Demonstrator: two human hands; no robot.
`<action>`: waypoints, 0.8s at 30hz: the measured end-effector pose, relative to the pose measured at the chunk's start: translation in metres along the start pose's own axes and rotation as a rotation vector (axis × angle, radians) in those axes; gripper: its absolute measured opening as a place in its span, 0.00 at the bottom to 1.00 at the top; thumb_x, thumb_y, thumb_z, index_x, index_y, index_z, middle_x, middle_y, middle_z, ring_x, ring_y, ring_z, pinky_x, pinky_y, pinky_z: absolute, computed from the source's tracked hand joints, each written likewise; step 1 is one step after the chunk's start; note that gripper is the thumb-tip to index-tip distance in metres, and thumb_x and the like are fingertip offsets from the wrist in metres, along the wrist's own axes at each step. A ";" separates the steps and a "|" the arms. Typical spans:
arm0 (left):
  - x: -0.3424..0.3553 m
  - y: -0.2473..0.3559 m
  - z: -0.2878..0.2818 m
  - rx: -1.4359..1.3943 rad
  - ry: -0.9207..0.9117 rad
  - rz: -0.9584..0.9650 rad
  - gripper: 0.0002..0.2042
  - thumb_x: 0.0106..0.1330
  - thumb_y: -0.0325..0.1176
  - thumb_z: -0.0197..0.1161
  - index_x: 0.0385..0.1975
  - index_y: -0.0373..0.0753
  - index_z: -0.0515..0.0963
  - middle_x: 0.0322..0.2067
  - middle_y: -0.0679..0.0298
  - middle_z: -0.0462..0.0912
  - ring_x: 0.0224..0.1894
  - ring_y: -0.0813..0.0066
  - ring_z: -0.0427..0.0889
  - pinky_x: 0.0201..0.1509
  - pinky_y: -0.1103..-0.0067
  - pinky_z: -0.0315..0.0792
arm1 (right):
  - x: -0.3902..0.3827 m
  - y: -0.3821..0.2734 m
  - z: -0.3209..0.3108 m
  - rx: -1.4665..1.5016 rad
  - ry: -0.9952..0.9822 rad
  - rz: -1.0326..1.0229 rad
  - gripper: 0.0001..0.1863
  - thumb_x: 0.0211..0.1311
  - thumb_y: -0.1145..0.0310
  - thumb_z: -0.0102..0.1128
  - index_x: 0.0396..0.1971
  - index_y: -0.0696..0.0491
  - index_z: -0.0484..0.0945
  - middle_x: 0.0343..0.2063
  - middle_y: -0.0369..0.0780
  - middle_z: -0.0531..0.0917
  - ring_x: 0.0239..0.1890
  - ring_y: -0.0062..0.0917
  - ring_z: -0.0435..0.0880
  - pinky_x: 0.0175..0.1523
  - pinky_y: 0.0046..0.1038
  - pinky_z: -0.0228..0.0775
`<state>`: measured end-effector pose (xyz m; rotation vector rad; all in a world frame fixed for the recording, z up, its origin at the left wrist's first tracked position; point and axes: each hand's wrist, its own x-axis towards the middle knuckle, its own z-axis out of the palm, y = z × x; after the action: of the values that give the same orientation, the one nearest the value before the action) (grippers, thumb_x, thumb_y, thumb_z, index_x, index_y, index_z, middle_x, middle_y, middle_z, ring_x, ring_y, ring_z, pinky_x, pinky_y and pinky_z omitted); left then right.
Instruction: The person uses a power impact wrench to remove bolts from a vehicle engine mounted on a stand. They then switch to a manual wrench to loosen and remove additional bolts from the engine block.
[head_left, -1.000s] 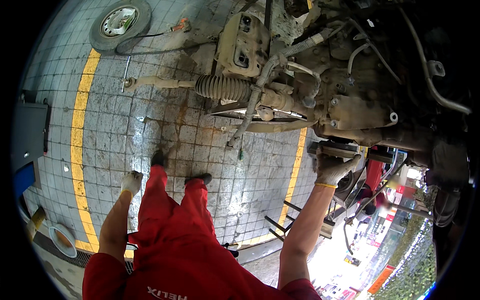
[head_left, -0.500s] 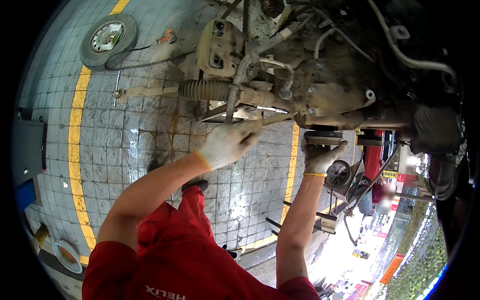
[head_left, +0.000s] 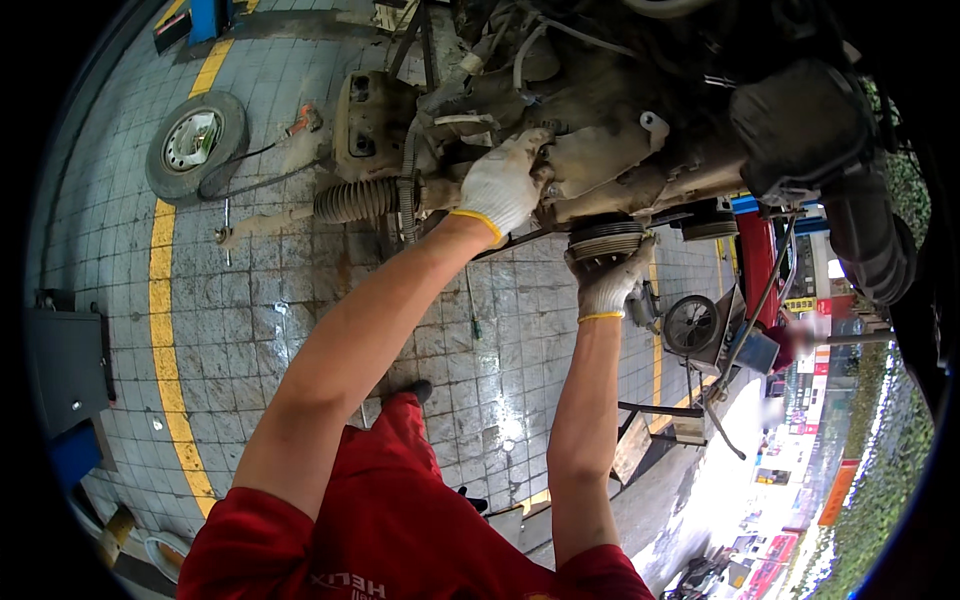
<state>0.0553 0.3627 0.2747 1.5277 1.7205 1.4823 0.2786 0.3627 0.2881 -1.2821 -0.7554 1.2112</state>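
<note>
Above me hangs the dirt-covered underside of a vehicle, with a metal casing [head_left: 590, 160] in its middle. My left hand [head_left: 500, 190], in a white knit glove with a yellow cuff, reaches up against the casing's near edge. Its fingers are curled there, and what they hold, if anything, is hidden. Lower and to the right, my right hand [head_left: 608, 285], gloved the same way, cups a dark round grooved pulley [head_left: 606, 238] from below, thumb at its right side. A ribbed rubber boot [head_left: 355, 200] and a corrugated conduit [head_left: 408, 185] lie left of my left hand.
A wheel with tire [head_left: 197, 147] rests on the tiled floor at far left, near an orange-ended tool [head_left: 303, 120] and a black hose. A grey cabinet [head_left: 68, 365] stands at the left edge. Right of my arm are a small spoked wheel [head_left: 692, 324] and a red vehicle [head_left: 762, 265].
My left hand has moved up and right, from beside a rod-like part onto the casing. My right hand stays at the pulley. The whole view has shifted.
</note>
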 end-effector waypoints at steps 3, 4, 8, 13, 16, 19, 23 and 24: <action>0.000 -0.002 -0.004 0.070 -0.058 -0.001 0.24 0.67 0.41 0.69 0.62 0.47 0.74 0.53 0.52 0.84 0.51 0.47 0.85 0.55 0.62 0.80 | 0.006 0.004 -0.005 0.029 -0.026 0.000 0.52 0.58 0.17 0.43 0.69 0.45 0.67 0.61 0.49 0.74 0.55 0.44 0.77 0.47 0.50 0.75; 0.001 0.000 -0.006 0.091 -0.053 0.018 0.24 0.67 0.41 0.69 0.62 0.47 0.74 0.52 0.52 0.85 0.50 0.46 0.85 0.54 0.61 0.80 | 0.004 0.002 -0.006 0.033 -0.052 0.003 0.52 0.58 0.17 0.44 0.69 0.45 0.66 0.62 0.48 0.74 0.55 0.45 0.77 0.47 0.51 0.75; 0.004 -0.003 -0.011 0.196 -0.028 0.108 0.23 0.68 0.40 0.68 0.62 0.47 0.74 0.47 0.51 0.86 0.47 0.46 0.86 0.52 0.60 0.81 | 0.002 -0.001 -0.003 0.029 -0.030 0.012 0.54 0.55 0.17 0.48 0.70 0.44 0.66 0.62 0.47 0.74 0.56 0.44 0.77 0.49 0.53 0.74; 0.002 0.040 -0.030 0.338 -0.021 0.059 0.15 0.71 0.37 0.61 0.56 0.47 0.80 0.43 0.50 0.86 0.45 0.51 0.87 0.50 0.62 0.82 | 0.011 0.007 -0.016 0.026 0.000 0.013 0.55 0.55 0.16 0.47 0.72 0.44 0.65 0.64 0.46 0.74 0.59 0.44 0.77 0.52 0.55 0.74; 0.011 0.054 -0.016 0.392 0.411 0.482 0.14 0.68 0.39 0.62 0.52 0.45 0.81 0.41 0.56 0.84 0.43 0.53 0.85 0.49 0.62 0.81 | 0.019 0.009 -0.021 0.048 0.000 0.018 0.55 0.57 0.17 0.48 0.72 0.47 0.64 0.63 0.45 0.76 0.59 0.44 0.78 0.54 0.56 0.74; 0.020 0.084 -0.008 0.333 0.060 0.275 0.23 0.73 0.52 0.55 0.55 0.40 0.79 0.52 0.43 0.81 0.54 0.45 0.83 0.58 0.60 0.79 | 0.023 0.011 -0.023 0.076 0.000 0.015 0.55 0.56 0.17 0.50 0.71 0.46 0.66 0.63 0.45 0.77 0.58 0.44 0.78 0.55 0.58 0.74; 0.047 0.073 -0.001 0.199 -0.068 0.215 0.47 0.69 0.72 0.51 0.62 0.23 0.72 0.63 0.28 0.72 0.64 0.35 0.76 0.69 0.61 0.72 | 0.024 0.001 -0.012 0.162 -0.097 -0.029 0.50 0.64 0.26 0.52 0.76 0.46 0.62 0.69 0.43 0.73 0.67 0.40 0.73 0.69 0.43 0.67; 0.037 0.087 0.003 0.100 -0.068 0.196 0.45 0.68 0.69 0.55 0.64 0.27 0.71 0.60 0.33 0.76 0.62 0.38 0.78 0.67 0.62 0.73 | 0.040 0.010 -0.033 0.155 -0.153 -0.054 0.51 0.65 0.27 0.52 0.77 0.49 0.60 0.68 0.45 0.73 0.67 0.40 0.73 0.71 0.41 0.65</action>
<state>0.0860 0.3826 0.3619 1.8232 1.6680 1.4360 0.3173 0.3892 0.2642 -1.0453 -0.7854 1.3078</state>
